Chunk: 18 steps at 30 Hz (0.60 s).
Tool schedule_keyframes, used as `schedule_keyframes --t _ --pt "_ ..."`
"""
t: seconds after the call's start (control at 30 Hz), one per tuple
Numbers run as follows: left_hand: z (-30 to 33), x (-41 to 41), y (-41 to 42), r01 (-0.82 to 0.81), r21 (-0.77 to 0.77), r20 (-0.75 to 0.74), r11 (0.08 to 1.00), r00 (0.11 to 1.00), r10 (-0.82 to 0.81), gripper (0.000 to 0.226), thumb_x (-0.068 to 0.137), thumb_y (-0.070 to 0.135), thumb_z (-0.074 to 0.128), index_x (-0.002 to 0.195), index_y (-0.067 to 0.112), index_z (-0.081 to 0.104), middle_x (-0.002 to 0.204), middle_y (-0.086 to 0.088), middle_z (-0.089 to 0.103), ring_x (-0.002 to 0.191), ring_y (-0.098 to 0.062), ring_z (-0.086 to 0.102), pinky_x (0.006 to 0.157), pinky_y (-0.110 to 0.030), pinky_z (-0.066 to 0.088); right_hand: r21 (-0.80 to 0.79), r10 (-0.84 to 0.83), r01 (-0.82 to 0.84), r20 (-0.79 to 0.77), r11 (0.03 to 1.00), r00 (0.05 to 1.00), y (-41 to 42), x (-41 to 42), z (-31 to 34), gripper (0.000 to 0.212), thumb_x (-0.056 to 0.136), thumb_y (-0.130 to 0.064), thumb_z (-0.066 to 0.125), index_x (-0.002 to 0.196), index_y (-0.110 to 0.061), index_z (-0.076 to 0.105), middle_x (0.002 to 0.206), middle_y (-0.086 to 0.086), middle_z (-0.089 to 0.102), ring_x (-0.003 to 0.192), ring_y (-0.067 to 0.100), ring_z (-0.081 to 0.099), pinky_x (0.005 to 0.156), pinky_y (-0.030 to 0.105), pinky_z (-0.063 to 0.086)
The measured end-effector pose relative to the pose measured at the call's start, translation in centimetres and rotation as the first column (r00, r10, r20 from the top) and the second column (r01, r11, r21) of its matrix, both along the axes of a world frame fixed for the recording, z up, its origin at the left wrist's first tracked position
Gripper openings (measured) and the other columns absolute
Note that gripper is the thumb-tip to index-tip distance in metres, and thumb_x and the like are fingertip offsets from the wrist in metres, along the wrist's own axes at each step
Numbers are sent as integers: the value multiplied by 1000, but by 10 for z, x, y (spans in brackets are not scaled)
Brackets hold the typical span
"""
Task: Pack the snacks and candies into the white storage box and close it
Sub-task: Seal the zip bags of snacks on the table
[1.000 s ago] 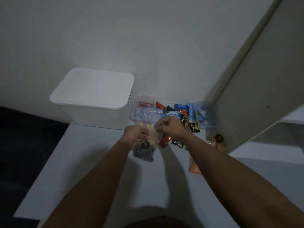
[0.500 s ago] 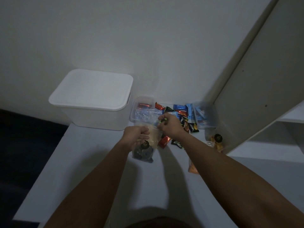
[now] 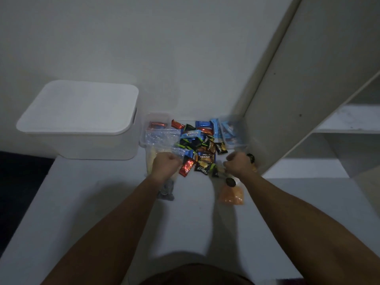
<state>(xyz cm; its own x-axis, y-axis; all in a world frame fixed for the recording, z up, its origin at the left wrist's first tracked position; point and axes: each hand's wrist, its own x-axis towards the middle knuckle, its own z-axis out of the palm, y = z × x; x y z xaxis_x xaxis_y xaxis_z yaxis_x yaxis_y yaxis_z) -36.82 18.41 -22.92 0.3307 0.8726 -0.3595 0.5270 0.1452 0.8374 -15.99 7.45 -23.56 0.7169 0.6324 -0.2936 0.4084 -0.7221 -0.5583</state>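
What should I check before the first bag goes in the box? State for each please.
1. White storage box open: not ok, its lid is on.
2. Left hand holding a bag: ok, curled on the clear bag of pale snacks.
3. Right hand holding something: cannot tell, curled at the orange bag top, contact hidden.
4. A hand free for the lid: not ok, both are down among the snacks.
5. Loose candies gathered: not ok, spread on the table.
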Motion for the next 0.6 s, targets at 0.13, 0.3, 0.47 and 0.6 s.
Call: schedule_keyframes --t 0.13,0.3,0.47,0.6 --pt "-1 28 -16 109 14 0 994 994 -109 8 82 17 67 82 12 74 80 -3 68 80 -19 64 78 -35 55 -142 -126 131 47 981 991 -38 20 -14 28 82 -17 62 107 -6 67 111 15 66 106 33 62 82 33 49" --pt "-4 56 -38 252 -41 -30 967 967 -254 7 81 21 68 76 20 72 86 -6 70 87 -23 65 87 -40 54 -181 -77 68 -46 981 996 -59 26 -27 39 83 -24 68 113 -1 62 111 14 65 107 32 62 88 35 49" --pt "0 77 -59 346 -119 -39 931 935 -353 12 84 11 65 90 4 73 70 -3 62 62 -14 54 56 -23 43 -25 -154 153 -248 988 956 -68 29 -34 24 77 -9 75 98 -1 68 95 12 67 94 29 65 73 30 48" --pt "-2 83 -66 246 -261 15 933 968 -251 13 84 10 63 86 -1 70 77 -15 65 56 -19 51 53 -26 38 92 -143 201 -433 975 890 -68 34 -28 29 71 3 73 98 3 65 97 20 66 87 33 66 72 39 57"
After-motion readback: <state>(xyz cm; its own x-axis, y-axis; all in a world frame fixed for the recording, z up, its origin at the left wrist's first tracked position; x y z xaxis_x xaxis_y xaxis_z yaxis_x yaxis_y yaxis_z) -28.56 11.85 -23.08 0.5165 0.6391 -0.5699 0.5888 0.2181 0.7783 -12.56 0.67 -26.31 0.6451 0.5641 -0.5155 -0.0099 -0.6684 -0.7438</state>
